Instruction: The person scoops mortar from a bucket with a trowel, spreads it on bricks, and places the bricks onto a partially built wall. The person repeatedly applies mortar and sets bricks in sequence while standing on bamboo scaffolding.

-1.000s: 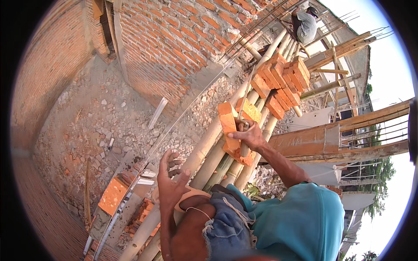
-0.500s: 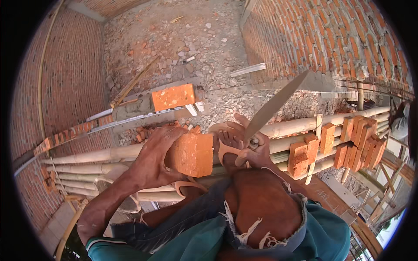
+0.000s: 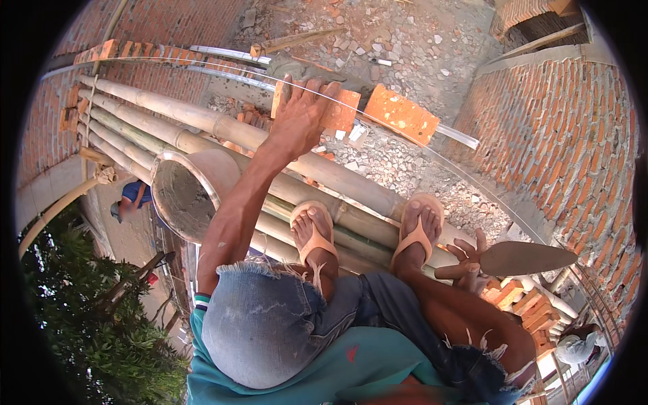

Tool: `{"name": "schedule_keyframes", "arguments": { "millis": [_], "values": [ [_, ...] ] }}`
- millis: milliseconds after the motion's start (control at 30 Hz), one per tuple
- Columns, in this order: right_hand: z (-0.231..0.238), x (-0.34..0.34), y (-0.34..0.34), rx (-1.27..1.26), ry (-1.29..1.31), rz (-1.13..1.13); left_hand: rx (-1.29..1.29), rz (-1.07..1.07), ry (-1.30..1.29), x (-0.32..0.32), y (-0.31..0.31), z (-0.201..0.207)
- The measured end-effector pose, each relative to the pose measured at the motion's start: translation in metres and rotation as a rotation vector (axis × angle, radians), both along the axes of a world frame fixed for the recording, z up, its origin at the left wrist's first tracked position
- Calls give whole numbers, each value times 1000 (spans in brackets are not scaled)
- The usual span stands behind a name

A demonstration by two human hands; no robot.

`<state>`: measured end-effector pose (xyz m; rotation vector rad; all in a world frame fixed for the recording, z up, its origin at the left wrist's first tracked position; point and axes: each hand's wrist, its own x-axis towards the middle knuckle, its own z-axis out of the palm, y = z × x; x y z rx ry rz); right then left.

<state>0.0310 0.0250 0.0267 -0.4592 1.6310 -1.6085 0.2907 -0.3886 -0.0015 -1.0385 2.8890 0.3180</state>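
My left hand (image 3: 300, 115) reaches forward and grips an orange brick (image 3: 344, 111) from above, its fingers spread over the top. This brick is at the low wall, close to the left end of another orange brick (image 3: 401, 116). Grey mortar (image 3: 314, 69) shows just beyond my fingers. A thin string line (image 3: 445, 158) crosses in front of the bricks. Out to the right, my right hand (image 3: 466, 260) is closed round the handle of a trowel (image 3: 530, 258), with some fingers lifted. Its blade points right.
My sandalled feet stand on a bamboo pole platform (image 3: 182, 135). A bucket (image 3: 223, 172) with grey mortar sits left of them. Stacked bricks (image 3: 533, 310) lie at the right. Rubble covers the ground beyond the wall. A person (image 3: 131, 199) is far below left; foliage fills the lower left.
My left hand has carried the brick from near my knees forward to the low wall. My right hand has swung out to the right with the trowel. The view has turned.
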Motion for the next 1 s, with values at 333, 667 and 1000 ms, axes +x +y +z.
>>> {"name": "schedule_keyframes", "arguments": {
  "millis": [333, 667, 1000],
  "values": [
    [22, 5, -5, 327, -98, 38, 0, -94, 18, -25, -54, -42],
    [40, 5, -22, 374, 10, 44, 43, -85, 7, -31, -51, -52],
    [129, -92, -102, 286, 217, 189, 8, -47, 48, -30, -52, -50]
  ]
}}
